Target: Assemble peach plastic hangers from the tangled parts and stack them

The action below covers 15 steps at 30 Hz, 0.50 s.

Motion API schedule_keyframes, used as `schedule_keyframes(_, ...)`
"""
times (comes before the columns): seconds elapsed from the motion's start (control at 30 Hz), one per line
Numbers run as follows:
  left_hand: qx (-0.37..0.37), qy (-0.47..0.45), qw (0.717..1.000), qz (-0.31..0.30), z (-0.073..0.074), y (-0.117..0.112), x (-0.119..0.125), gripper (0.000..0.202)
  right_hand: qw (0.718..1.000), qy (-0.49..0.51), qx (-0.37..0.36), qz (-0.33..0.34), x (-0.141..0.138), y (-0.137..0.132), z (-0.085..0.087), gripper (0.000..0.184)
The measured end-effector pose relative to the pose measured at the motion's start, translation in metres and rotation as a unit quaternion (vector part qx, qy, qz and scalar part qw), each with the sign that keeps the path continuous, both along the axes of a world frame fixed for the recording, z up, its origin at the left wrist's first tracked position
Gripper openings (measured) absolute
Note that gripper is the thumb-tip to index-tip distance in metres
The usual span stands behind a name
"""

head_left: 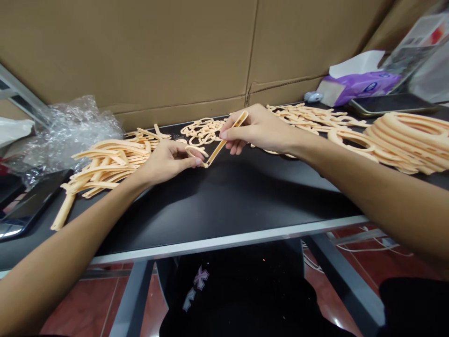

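Between the finger and thumb of my left hand (171,161) is a small cream plastic ring piece (196,150), held just over the black table. My right hand (250,129) pinches a narrow cream plastic strip (220,149) with a channel along it, tilted with its upper end to the right. The strip's lower end meets the small ring piece near my left fingertips; whether the two are joined I cannot tell. Behind my hands lies a pile of small cream ring pieces (202,130). Left of my left hand is a heap of curved cream strips (115,159).
Large cream rings (410,138) are stacked at the right, near more flat cream pieces (308,114). A phone (393,104) and purple tissue pack (365,86) sit behind them. Bubble wrap (80,126) and a dark tablet (31,206) are at the left. Cardboard (157,56) walls the back.
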<state>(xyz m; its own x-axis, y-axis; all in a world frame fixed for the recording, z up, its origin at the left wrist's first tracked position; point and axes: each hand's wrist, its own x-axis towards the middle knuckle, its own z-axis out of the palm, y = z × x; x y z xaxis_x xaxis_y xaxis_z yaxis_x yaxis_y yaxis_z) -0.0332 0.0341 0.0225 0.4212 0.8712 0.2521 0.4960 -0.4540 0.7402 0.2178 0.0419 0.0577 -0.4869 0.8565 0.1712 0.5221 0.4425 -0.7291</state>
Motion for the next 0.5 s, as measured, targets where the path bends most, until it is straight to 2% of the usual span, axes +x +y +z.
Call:
schedule_keyframes(0.3,0.036,0.051,0.998,0.018,0.0016,-0.0014,0.0002,0.017,0.998,0.056,0.003,0.029,0.0012,0.0022,-0.0054,0.02)
schedule_keyframes(0.5,0.086,0.072,0.993,0.029,-0.0013,-0.0049,0.0031,0.018,0.998,0.047,0.028,0.027,0.0035,0.002,-0.0052,0.015)
